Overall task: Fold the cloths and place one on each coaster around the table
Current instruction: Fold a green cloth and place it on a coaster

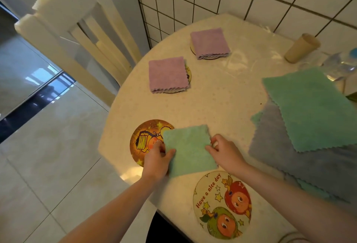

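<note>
Two purple cloths already sit on coasters; my left hand and right hand pinch the folded green cloth, two coasters still bare.

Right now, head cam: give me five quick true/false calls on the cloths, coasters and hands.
1. Both hands hold the folded green cloth. True: the left hand grips its left edge and the right hand pinches its right edge.
2. Two folded purple cloths already lie on coasters. True: the near purple cloth and the far purple cloth each cover one.
3. The "Have a nice day" coaster has a cloth on it. False: it is bare.
4. The yellow coaster is fully covered. False: the green cloth overlaps only its right side.
5. No unfolded cloths are left. False: a pile of flat cloths lies on the right.
</note>
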